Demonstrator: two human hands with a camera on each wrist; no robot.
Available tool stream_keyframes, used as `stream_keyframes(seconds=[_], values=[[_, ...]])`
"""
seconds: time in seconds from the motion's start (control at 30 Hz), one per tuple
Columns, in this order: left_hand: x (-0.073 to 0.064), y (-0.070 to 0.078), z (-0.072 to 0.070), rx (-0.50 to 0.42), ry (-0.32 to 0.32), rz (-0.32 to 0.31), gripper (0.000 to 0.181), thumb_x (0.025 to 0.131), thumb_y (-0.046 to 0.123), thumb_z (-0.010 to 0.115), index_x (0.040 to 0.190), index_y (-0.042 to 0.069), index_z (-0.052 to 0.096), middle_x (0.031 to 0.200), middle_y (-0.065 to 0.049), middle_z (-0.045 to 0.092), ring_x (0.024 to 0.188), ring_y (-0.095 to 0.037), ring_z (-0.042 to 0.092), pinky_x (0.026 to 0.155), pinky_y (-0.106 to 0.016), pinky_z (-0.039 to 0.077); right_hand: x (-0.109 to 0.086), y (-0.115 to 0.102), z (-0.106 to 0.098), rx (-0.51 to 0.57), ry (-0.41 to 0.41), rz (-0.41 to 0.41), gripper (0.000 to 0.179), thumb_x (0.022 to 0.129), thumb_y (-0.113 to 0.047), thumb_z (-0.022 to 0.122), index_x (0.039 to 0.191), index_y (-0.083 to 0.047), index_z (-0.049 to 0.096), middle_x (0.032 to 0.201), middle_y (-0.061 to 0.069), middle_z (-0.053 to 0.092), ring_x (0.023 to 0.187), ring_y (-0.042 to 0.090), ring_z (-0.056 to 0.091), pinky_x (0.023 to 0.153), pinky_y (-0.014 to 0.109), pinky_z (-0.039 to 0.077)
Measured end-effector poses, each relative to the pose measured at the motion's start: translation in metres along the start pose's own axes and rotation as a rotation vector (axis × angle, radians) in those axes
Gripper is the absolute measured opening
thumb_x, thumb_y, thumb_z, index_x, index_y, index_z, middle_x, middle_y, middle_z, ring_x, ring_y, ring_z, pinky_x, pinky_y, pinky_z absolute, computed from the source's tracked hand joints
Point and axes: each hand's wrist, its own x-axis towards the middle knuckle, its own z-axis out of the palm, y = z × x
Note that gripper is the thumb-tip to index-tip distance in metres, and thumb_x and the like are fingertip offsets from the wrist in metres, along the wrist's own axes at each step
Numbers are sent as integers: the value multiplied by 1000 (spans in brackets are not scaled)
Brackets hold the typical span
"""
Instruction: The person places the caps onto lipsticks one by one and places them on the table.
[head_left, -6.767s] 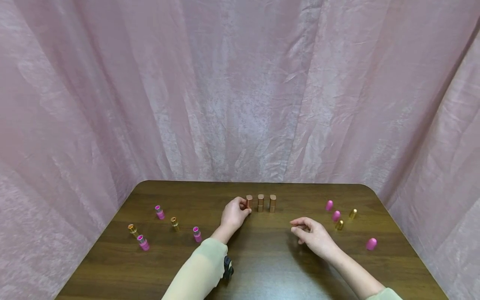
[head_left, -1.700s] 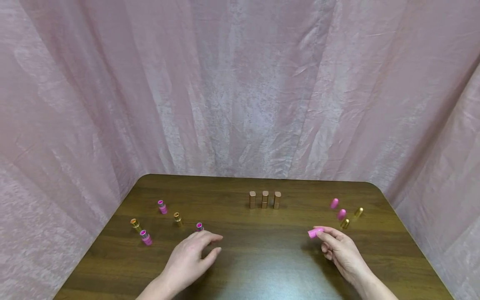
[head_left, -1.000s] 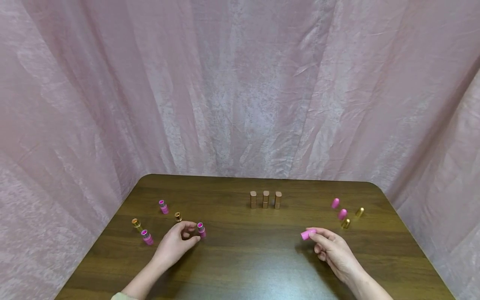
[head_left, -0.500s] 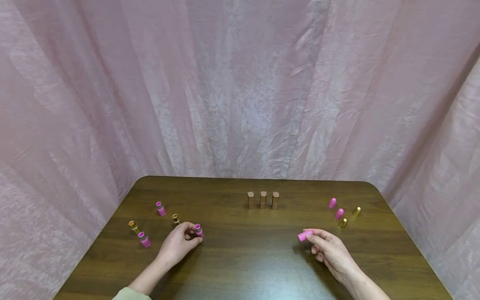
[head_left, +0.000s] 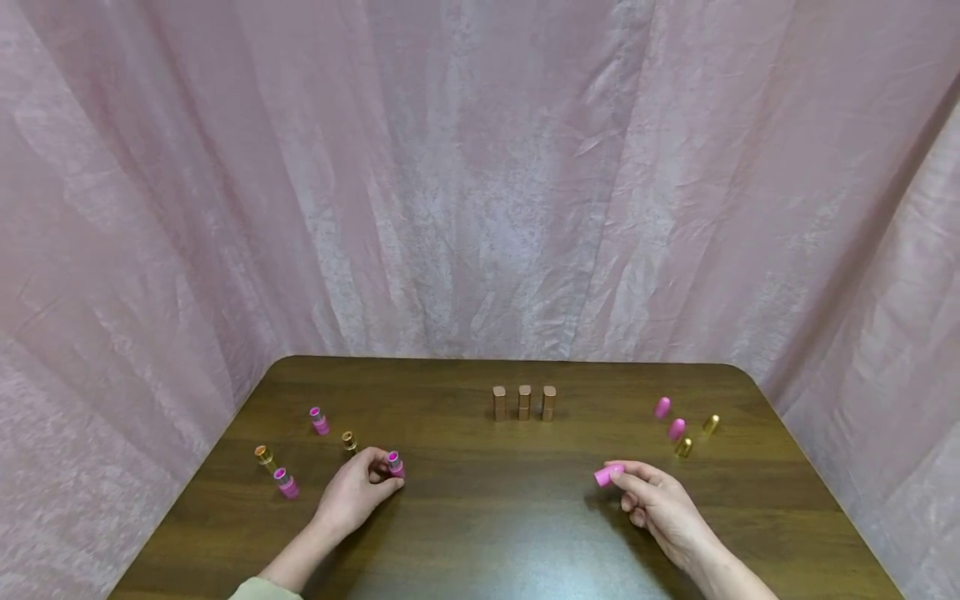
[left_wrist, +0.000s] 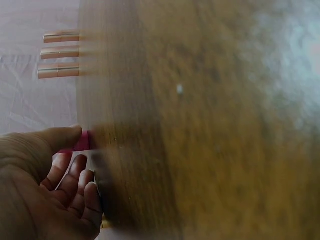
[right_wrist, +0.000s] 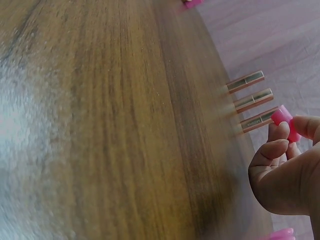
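Note:
At the left of the head view my left hand (head_left: 349,497) pinches an uncapped pink lipstick tube (head_left: 395,461), which stands upright on the table with its silver collar facing up. The left wrist view shows the thumb against the pink tube base (left_wrist: 83,141). On the other side, my right hand (head_left: 663,504) holds a pink lipstick cap (head_left: 604,476) between thumb and fingertips, above the table and tilted with one end pointing left. In the right wrist view the cap (right_wrist: 281,114) sticks out past the fingertips. A gold lipstick tube (head_left: 348,440) stands just behind the left hand.
Three capped copper lipsticks (head_left: 524,402) stand in a row at the back middle of the wooden table (head_left: 480,517). Further left are pink tubes (head_left: 286,483) and a gold tube (head_left: 264,457). At right stand pink caps (head_left: 677,429) and gold caps (head_left: 684,447). A pink curtain (head_left: 480,183) hangs behind.
My left hand has left the copper lipstick row and moved left onto the pink tube. The right hand has picked up the front pink cap and brought it slightly left.

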Motion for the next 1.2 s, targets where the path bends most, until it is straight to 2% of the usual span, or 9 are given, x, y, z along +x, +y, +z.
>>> stream_keyframes(seconds=[0.27, 0.5, 0.77, 0.93, 1.2], values=[[1, 0, 1, 5, 10, 4, 25, 81, 19, 87, 97, 18, 68, 91, 10, 66, 84, -11, 61, 78, -30, 49, -1, 0, -2, -7, -23, -11, 45, 98, -21, 69, 133, 6, 59, 99, -2, 73, 65, 5, 50, 54, 18, 38], [3, -3, 2, 22, 18, 16, 23, 82, 20, 86, 96, 18, 68, 90, 10, 66, 82, -9, 60, 76, -30, 48, -1, 1, -2, 9, -18, -14, 44, 97, -19, 69, 132, 6, 59, 97, -1, 72, 63, 5, 50, 53, 18, 37], [2, -2, 1, 6, 23, -24, 22, 82, 18, 84, 94, 19, 65, 86, 9, 67, 80, -8, 61, 72, -31, 48, -2, 1, -2, 3, -22, -17, 46, 98, -20, 69, 134, 7, 58, 97, 1, 72, 64, 5, 50, 53, 18, 38], [0, 6, -5, 1, 36, 5, 23, 81, 16, 83, 93, 19, 63, 84, 9, 66, 80, -7, 62, 72, -29, 49, -3, -1, -2, -13, -15, -12, 47, 98, -23, 68, 135, 6, 57, 99, -2, 73, 65, 5, 51, 55, 19, 40], [-2, 28, -14, 46, 39, 90, 23, 82, 17, 82, 95, 25, 65, 88, 15, 66, 82, -4, 61, 75, -31, 51, -2, -4, -1, 11, 19, -27, 42, 98, -21, 69, 131, 4, 61, 97, 3, 70, 64, 6, 50, 54, 20, 39]])
